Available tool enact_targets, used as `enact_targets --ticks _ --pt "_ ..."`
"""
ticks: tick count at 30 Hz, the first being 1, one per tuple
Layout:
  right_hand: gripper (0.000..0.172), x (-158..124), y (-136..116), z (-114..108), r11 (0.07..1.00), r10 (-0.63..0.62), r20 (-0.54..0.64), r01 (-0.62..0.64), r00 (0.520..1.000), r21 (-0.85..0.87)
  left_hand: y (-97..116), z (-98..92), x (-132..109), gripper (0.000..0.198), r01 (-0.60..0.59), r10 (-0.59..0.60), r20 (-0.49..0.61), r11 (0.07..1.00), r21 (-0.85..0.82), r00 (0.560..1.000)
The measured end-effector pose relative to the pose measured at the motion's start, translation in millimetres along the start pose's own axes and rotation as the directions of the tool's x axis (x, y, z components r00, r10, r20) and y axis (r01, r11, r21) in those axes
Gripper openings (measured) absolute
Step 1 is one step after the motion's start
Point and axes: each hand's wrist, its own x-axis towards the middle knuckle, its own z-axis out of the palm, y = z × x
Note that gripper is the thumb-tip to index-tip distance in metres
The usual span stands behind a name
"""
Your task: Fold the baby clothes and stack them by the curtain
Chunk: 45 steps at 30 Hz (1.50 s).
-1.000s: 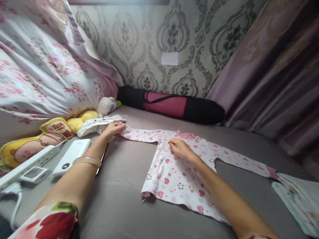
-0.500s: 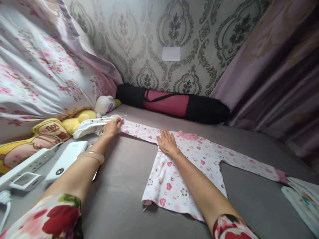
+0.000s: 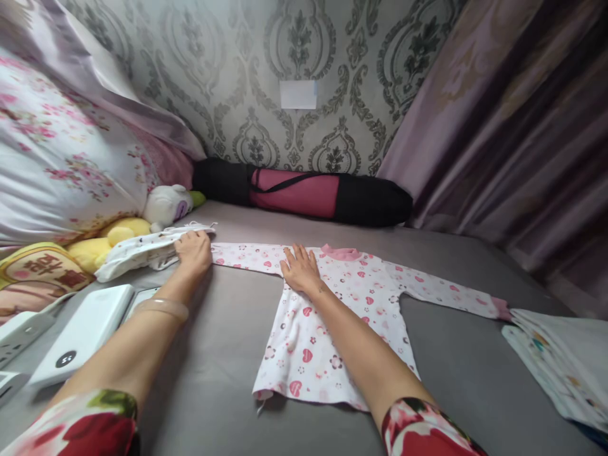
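A child's long-sleeved shirt (image 3: 342,316), white with pink hearts and flowers and a pink collar, lies spread on the grey bed sheet (image 3: 223,354). My left hand (image 3: 194,251) is closed on the end of the left-side sleeve, hiding its cuff. My right hand (image 3: 301,268) rests flat, fingers spread, on the shirt where that sleeve meets the body. The other sleeve stretches out to the right, its pink cuff touching a stack of folded clothes (image 3: 565,361). Just beyond my left hand lies a white patterned garment with strings (image 3: 142,248).
A black and dark pink long bag (image 3: 299,193) lies along the wall. To the left are plush toys (image 3: 166,206), a floral pillow (image 3: 71,158), a white power bank (image 3: 83,335), a phone (image 3: 142,296) and a power strip (image 3: 21,335). Curtains (image 3: 475,126) hang on the right.
The view has shifted, so most things appear further left. My left hand still grips the sleeve end, which lies straighter. The right hand stays flat on the shirt.
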Motion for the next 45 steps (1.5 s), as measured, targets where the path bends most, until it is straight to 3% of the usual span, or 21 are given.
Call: enact_targets --ticks 2,4,5,6,8,10,11,13,16,20,25,29,31,37,39,42,45 --pt "0.064 4 3 -5 0.998 -0.018 0.045 0.016 0.999 0.054 29 -8.4 -8 0.032 0.002 0.008 -0.083 0.992 0.122 0.997" --pt "0.067 3 8 -13 0.991 -0.045 0.107 0.03 0.993 0.132 64 -14.0 -20 0.031 -0.187 0.19 -0.04 0.98 0.071 0.981" --pt "0.068 -1 11 -17 0.985 -0.06 0.132 0.037 0.989 0.169 81 -15.0 -27 0.031 -0.307 0.307 -0.003 0.952 -0.011 0.952" --pt "0.069 -8 15 -21 0.979 -0.076 0.147 0.046 0.986 0.197 98 -14.6 -35 0.032 -0.442 0.448 0.025 0.888 -0.123 0.893" --pt "0.071 -33 25 -28 0.977 -0.105 0.152 0.073 0.983 0.202 127 -10.7 -53 0.036 -0.662 0.702 -0.001 0.671 -0.334 0.712" --pt "0.072 -69 38 -33 0.986 -0.119 0.142 0.1 0.983 0.136 147 -4.4 -69 0.039 -0.76 0.832 -0.053 0.476 -0.442 0.552" --pt "0.072 -88 45 -35 0.99 -0.116 0.143 0.103 0.983 0.094 155 -0.9 -76 0.041 -0.781 0.864 -0.059 0.421 -0.462 0.5" --pt "0.073 -120 61 -37 0.996 -0.086 0.144 0.084 0.986 0.02 166 6.2 -86 0.045 -0.791 0.886 -0.023 0.401 -0.463 0.462" --pt "0.074 -142 86 -41 0.998 -0.011 0.116 0.019 0.993 -0.066 176 16.0 -89 0.054 -0.762 0.864 0.093 0.484 -0.431 0.496" --pt "0.074 -124 114 -45 0.989 0.084 0.073 -0.074 0.994 -0.127 189 25.7 -79 0.059 -0.731 0.808 0.184 0.586 -0.349 0.56" --pt "0.069 -88 135 -48 0.981 0.125 0.016 -0.121 0.992 -0.154 210 31.9 -63 0.059 -0.68 0.723 0.171 0.689 -0.252 0.669" --pt "0.063 -73 153 -54 0.973 0.116 -0.017 -0.117 0.993 -0.201 223 35.9 -54 0.056 -0.584 0.618 0.125 0.779 -0.227 0.776" --pt "0.06 -69 162 -57 0.971 0.112 -0.036 -0.117 0.993 -0.207 227 39.1 -51 0.055 -0.545 0.58 0.129 0.807 -0.226 0.805" --pt "0.058 -66 173 -57 0.978 0.095 -0.055 -0.103 0.994 -0.181 227 47.6 -46 0.056 -0.517 0.556 0.154 0.824 -0.234 0.817" --pt "0.058 -66 172 -58 0.98 0.092 -0.05 -0.1 0.994 -0.173 226 45.9 -45 0.056 -0.523 0.568 0.185 0.817 -0.242 0.802" --pt "0.059 -70 168 -60 0.982 0.088 -0.019 -0.089 0.996 -0.165 221 36.4 -48 0.058 -0.533 0.592 0.248 0.803 -0.266 0.767" --pt "0.062 -84 161 -62 0.988 0.065 0.036 -0.059 0.997 -0.141 207 20.3 -59 0.065 -0.516 0.567 0.229 0.82 -0.248 0.791"
